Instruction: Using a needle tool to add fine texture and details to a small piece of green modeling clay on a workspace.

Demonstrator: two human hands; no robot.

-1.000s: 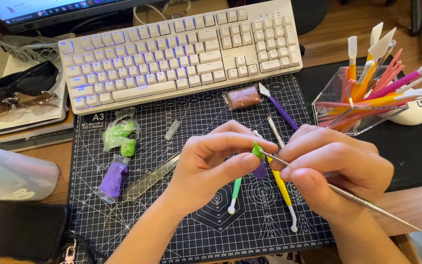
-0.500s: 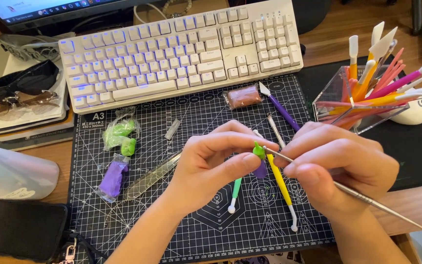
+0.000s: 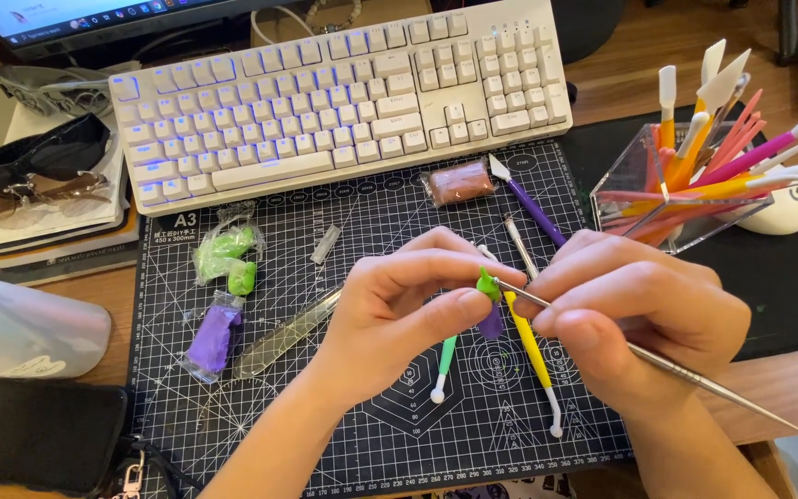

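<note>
My left hand [image 3: 408, 310] pinches a small clay piece [image 3: 489, 298], green on top and purple beneath, between thumb and fingers above the black cutting mat [image 3: 325, 407]. My right hand [image 3: 634, 319] grips a thin metal needle tool [image 3: 695, 379], its tip touching the green part of the clay. Under the hands lie a yellow ball-tip tool [image 3: 533, 360] and a green ball-tip tool [image 3: 441, 370] on the mat.
A white keyboard [image 3: 344, 97] lies behind the mat. Wrapped green clay [image 3: 225, 259], purple clay [image 3: 212, 337] and brown clay [image 3: 459, 183] rest on the mat, with a purple-handled tool [image 3: 533, 203]. A clear holder of tools [image 3: 695, 176] stands right; sunglasses [image 3: 34, 157] and a black pouch [image 3: 39, 434] left.
The needle tool's tip has shifted slightly against the green clay, and my right hand has turned a little. The left hand keeps its hold.
</note>
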